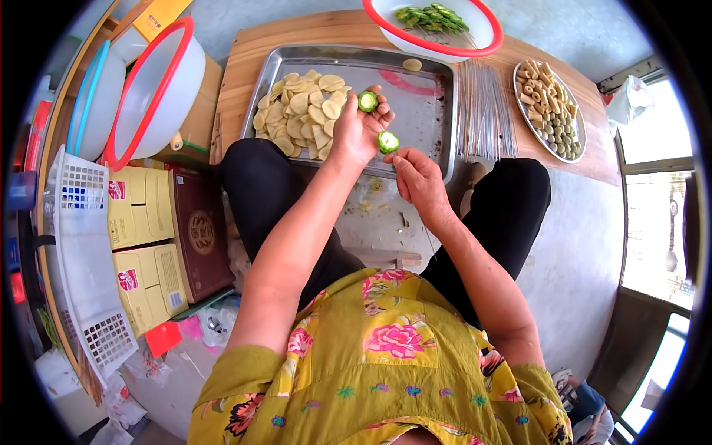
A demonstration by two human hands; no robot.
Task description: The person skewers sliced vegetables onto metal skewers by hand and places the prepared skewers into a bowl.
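My left hand (359,132) is palm up over the tray's front part, its fingers curled round a green-rimmed vegetable slice (368,101) with a pale middle. A second such slice (388,142) is between the two hands, at the fingertips of my right hand (420,180). The right fingers are pinched together. A thin line like a skewer (431,242) shows below that hand, but the grip hides most of it. Beneath lies a metal tray (450,111) with a heap of pale round slices (300,111) on its left side.
Many thin skewers (486,111) lie right of the tray. Beyond them, an oval plate (517,96) carries tan rolls and small balls. A red-rimmed bowl (482,43) with green skewered pieces stands at the back. Left are large basins (167,93), yellow boxes (141,208) and a white basket (81,245).
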